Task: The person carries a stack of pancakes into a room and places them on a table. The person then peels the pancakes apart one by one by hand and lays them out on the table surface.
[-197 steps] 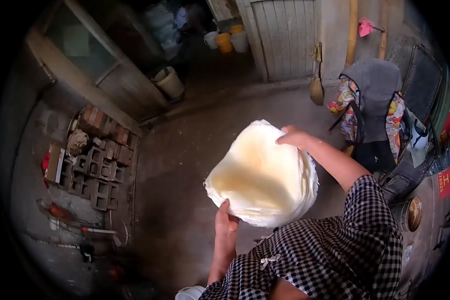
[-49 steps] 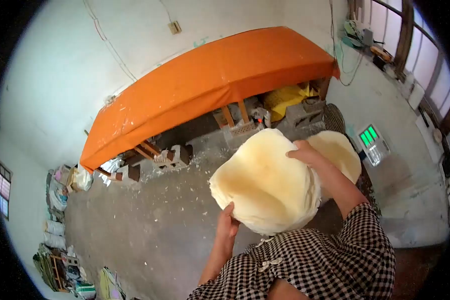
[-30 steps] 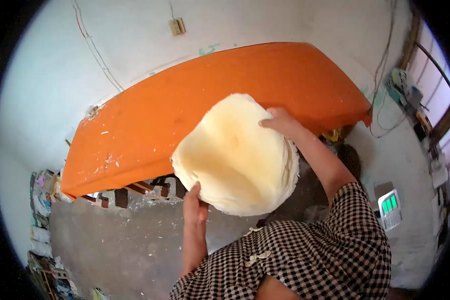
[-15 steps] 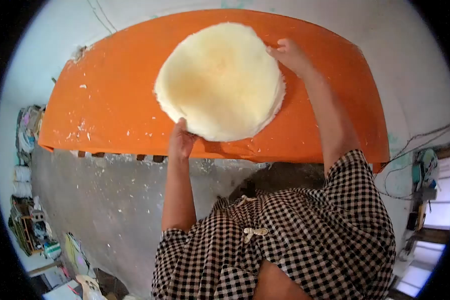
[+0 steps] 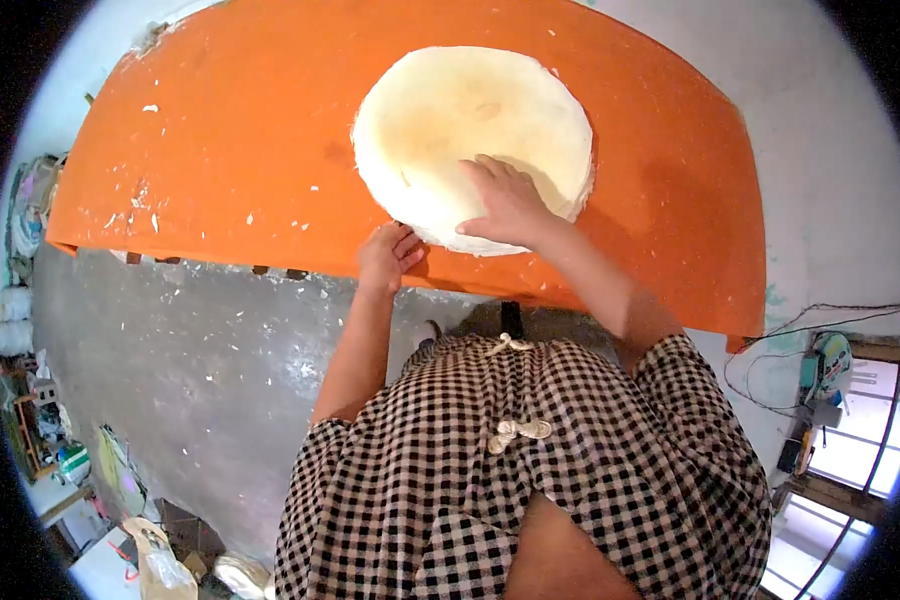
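Observation:
A pale, round stack of thin flatbread-like sheets (image 5: 440,110) lies flat on an orange cloth (image 5: 250,130). Its rim is thin and ragged, and its top is faintly browned. Across the near right part of the top rests my right hand (image 5: 510,205), palm down with fingers spread, holding nothing. At the near left edge of the stack is my left hand (image 5: 388,258). Its fingers are curled together with the tips close to the rim; whether they pinch a sheet's edge cannot be made out.
White flakes (image 5: 135,220) are scattered over the left of the cloth. Below the table's near edge is a grey floor (image 5: 190,360) with more bits on it. Piled goods (image 5: 30,200) stand along the left wall. Cables (image 5: 800,315) hang at the right near a window (image 5: 860,420).
The stack has settled flat and sits farther right in view. My right hand has come from its far right edge onto its top. My left hand stays by the near left rim.

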Demonstrator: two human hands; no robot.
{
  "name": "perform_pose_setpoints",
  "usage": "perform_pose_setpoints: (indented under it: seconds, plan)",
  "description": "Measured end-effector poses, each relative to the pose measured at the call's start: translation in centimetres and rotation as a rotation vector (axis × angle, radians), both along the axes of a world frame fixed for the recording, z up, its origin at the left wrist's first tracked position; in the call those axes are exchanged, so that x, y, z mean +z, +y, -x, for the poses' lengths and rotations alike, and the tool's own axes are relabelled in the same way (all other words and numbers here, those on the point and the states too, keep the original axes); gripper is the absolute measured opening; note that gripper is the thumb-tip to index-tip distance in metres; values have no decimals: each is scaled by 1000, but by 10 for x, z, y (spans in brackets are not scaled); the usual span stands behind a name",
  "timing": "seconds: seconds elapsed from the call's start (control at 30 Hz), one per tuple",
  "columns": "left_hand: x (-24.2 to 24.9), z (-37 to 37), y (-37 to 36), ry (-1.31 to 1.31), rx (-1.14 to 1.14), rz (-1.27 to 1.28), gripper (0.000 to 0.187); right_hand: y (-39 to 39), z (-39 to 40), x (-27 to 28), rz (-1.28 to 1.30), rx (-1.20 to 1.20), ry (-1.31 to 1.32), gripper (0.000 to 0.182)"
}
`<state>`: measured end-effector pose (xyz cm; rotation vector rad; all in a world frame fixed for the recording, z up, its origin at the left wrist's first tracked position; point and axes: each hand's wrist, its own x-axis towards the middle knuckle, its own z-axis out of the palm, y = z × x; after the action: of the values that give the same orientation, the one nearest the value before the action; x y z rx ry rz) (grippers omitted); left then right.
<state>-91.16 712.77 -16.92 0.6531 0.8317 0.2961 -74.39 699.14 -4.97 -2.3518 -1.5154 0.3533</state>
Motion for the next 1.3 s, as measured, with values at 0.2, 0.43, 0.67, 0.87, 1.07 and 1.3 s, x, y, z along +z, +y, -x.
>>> perform_pose_setpoints:
  seconds: [0.2,0.43,0.67,0.87,1.07,1.3]
  plan:
    - [-1,-5,-16,30,-41,45,26,-9,-7,-10,157,13,85,74]
    - [0,0,-27,82,-36,44,27,-24,2,-34,94,35,1,53]
    - [-3,2,-31,16,-40,90,19,-27,15,-36,-78,102,-441,48]
    - [11,-4,-37,63,-89,27,27,-28,7,-37,-69,-20,-362,29]
    - [0,5,-33,52,-80,16,30,-17,-3,-25,-64,-172,-149,13]
    - [5,-3,-6,7,-69,17,26,-16,-108,26,-457,-437,313,27]
